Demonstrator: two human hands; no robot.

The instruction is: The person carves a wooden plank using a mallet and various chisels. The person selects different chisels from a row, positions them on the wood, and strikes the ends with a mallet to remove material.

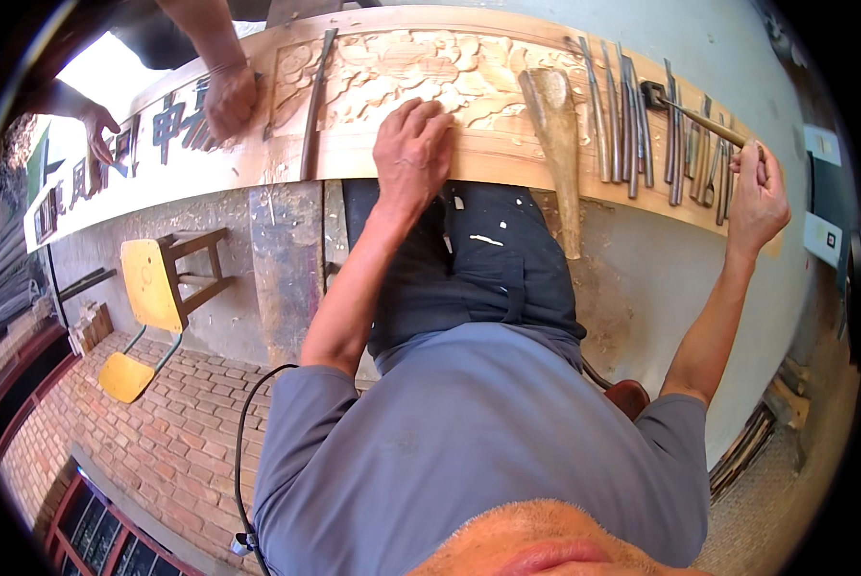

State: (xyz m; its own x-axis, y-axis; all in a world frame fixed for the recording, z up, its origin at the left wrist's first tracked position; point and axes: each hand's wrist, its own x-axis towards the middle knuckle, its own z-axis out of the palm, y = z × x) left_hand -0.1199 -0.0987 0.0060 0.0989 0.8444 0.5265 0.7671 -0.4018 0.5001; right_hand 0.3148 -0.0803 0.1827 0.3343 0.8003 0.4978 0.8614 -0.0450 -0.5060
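Note:
A long pale wooden panel (488, 158) with carved flower relief lies across the bench in front of me. My left hand (413, 144) rests on the carving, knuckles up and fingers curled close together; anything under it is hidden. Out at the panel's right end, my right hand (757, 197) grips the thin wooden handle of a small dark-headed hammer (685, 110), whose head points left over a row of several carving chisels (632, 125). A big wooden mallet (555, 125) lies between my two hands.
Another person's hands (229, 96) work at the panel's left part, by a board with dark painted characters (162, 134). A long dark tool (313, 106) lies across the panel. A yellow chair (147, 283) stands on the brick floor (162, 442) at left.

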